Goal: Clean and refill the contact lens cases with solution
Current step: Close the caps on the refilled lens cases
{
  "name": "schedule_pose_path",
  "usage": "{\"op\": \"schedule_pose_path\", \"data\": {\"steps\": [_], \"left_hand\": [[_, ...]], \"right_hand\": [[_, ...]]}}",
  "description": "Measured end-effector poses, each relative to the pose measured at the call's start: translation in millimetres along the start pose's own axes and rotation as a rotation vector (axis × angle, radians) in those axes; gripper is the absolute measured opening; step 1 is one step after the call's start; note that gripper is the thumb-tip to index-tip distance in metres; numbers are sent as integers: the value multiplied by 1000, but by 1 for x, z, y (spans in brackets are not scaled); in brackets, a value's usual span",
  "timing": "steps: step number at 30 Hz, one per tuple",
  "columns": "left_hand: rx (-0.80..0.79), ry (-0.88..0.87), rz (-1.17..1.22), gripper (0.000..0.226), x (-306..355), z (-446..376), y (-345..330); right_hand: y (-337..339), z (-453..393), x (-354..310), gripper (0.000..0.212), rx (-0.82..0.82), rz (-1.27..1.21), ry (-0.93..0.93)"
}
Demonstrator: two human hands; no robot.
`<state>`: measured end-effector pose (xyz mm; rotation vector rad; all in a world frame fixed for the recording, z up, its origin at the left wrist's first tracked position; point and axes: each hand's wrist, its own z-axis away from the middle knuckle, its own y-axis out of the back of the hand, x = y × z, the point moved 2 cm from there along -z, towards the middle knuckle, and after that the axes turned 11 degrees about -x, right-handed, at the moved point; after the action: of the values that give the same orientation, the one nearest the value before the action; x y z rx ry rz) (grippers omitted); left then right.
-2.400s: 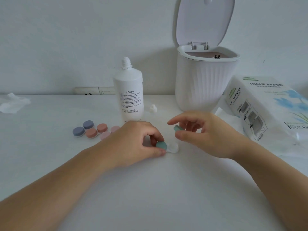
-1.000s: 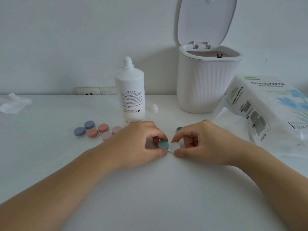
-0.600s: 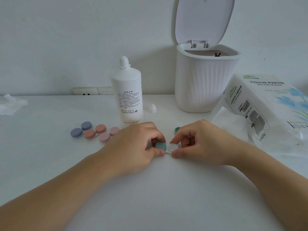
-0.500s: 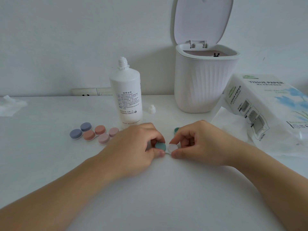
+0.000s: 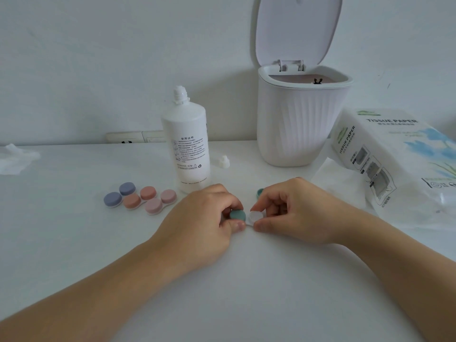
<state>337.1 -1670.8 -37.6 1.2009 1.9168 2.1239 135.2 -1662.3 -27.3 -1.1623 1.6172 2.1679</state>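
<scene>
A contact lens case (image 5: 254,216) lies on the white table between my hands. My left hand (image 5: 199,223) pinches its green cap (image 5: 238,215) with thumb and fingers. My right hand (image 5: 293,211) pinches the case's uncapped white well. A loose green cap (image 5: 259,193) lies just behind my right hand. The white solution bottle (image 5: 185,146) stands uncapped behind my left hand, its small white cap (image 5: 224,161) on the table to its right.
Three closed lens cases lie to the left: purple (image 5: 120,195), orange (image 5: 139,197) and pink (image 5: 161,202). A white bin (image 5: 299,124) with its lid raised stands at the back. A tissue paper pack (image 5: 394,164) lies right, a crumpled tissue (image 5: 14,159) far left.
My right hand set the loose green cap down behind it and came to the case's open well. My left hand has stayed on the green cap.
</scene>
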Motion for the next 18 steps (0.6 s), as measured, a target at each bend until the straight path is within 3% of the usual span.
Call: {"op": "schedule_pose_path", "data": {"steps": [18], "left_hand": [[72, 0, 45, 12, -1, 0, -5]], "right_hand": [[-2, -1, -1, 14, 29, 49, 7]]}}
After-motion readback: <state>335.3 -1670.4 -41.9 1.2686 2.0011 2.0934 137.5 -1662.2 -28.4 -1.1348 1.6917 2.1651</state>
